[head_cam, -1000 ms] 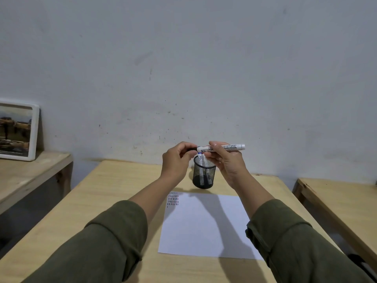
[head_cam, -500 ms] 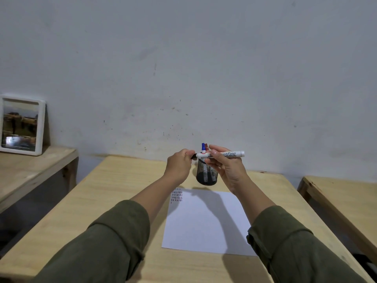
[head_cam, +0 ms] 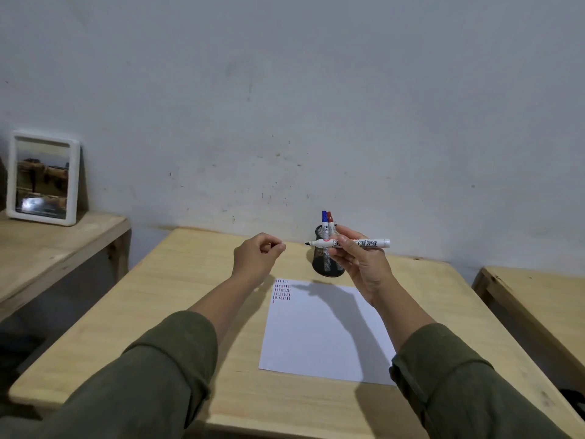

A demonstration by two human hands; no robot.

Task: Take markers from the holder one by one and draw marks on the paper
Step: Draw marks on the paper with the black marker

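Observation:
My right hand [head_cam: 364, 267] holds a white marker [head_cam: 376, 243] level, its bare dark tip pointing left, in front of the black mesh holder [head_cam: 321, 264]. A blue-capped marker [head_cam: 324, 217] and a red-capped marker [head_cam: 330, 217] stand in the holder. My left hand [head_cam: 254, 259] hovers a short way left of the tip, fingers pinched together on what seems to be the marker's cap, which is almost hidden. The white paper [head_cam: 316, 337] lies below on the table, with rows of short red and dark marks [head_cam: 281, 291] at its top left corner.
The wooden table [head_cam: 190, 280] stands against a grey wall. A lower wooden bench [head_cam: 47, 248] at the left carries a white-framed picture [head_cam: 42, 177]. Another wooden bench [head_cam: 538, 299] sits to the right.
My left hand was at the marker's capped end and has pulled away to the left; the tip is now bare. The view has tilted, so both hands sit lower over the table.

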